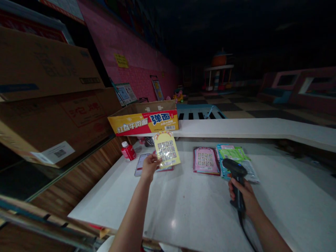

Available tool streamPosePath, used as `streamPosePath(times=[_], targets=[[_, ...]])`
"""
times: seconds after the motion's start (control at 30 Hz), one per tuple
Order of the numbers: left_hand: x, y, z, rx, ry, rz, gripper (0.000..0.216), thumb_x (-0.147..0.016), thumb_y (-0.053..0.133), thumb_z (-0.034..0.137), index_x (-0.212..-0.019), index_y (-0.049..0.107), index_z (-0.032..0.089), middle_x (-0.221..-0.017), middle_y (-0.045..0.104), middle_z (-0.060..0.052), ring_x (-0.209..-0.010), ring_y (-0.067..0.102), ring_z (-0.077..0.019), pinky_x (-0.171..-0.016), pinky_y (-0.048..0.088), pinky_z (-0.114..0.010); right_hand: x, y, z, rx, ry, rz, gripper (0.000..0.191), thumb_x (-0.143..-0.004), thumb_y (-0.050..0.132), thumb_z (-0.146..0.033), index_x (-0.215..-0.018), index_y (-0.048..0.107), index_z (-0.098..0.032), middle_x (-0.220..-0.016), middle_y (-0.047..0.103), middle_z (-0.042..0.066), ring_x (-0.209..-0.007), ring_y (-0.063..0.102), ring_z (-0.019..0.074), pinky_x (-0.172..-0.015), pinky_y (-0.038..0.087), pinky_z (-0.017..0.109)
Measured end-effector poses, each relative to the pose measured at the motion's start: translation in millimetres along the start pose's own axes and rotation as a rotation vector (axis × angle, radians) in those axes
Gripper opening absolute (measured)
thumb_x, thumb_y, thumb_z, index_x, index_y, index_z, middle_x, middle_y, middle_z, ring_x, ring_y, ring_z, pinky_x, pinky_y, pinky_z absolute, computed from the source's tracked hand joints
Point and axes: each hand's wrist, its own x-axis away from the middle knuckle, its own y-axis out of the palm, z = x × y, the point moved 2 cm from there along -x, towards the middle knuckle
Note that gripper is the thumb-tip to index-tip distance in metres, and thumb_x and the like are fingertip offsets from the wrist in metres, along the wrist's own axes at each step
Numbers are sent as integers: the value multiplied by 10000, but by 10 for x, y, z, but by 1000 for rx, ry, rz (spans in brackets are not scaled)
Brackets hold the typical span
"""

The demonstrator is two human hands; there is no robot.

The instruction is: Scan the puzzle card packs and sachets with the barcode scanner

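Note:
My left hand [151, 167] pinches the lower left edge of a yellow plastic-wrapped packet [166, 148] printed with a grid of small pictures, held up off the table. Beneath it a pinkish packet [168, 168] lies partly hidden, beside a phone [140, 164]. In my right hand [246, 196] is a black barcode scanner [237, 182], gripped by its handle, its head tilted toward the left, with a cable hanging down. Behind the scanner lie green and light blue packets [233, 154]. Between the hands rests a stack topped by a pink packet [206, 160].
A red bottle with a white cap [127, 151] stands at the table's left. An open noodle carton [144, 120] sits on the raised white ledge [236, 126] behind the white table [181, 210]. Large cardboard boxes [60, 119] are stacked on the left.

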Motion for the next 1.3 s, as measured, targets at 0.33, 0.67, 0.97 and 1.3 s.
streamPosePath(times=[0.33,0.67,0.97,1.3], targets=[[102,1085,-578,232,230,-31,350,-590,824,351,-785,591,176,-751,700,-20,-687,663,-149,-678,518,-268,-18,-27,19,14,1,0,458,-670,824,-484,-979,623,-212,-564,580,-62,-374,481,88,-337,379,194],[115,1250,-884,233,295,50,347,-690,747,315,-950,549,198,-779,670,-5,-706,646,-144,-663,497,-253,36,78,-7,80,-17,-53,459,-688,809,-493,-990,604,-214,-563,565,-56,-360,466,95,-329,384,203],[107,1248,-882,143,305,88,329,-689,736,342,-931,560,205,-882,615,-5,-673,579,-114,-620,467,-229,147,135,-20,200,14,-207,503,-708,780,-498,-1081,603,-211,-570,550,-55,-338,443,77,-328,364,187],[106,1254,-878,138,317,102,313,-691,726,321,-932,564,203,-829,568,7,-683,548,-116,-646,457,-231,220,168,-52,231,71,-279,457,-709,781,-489,-1004,603,-188,-570,559,-46,-337,439,75,-324,350,184]])
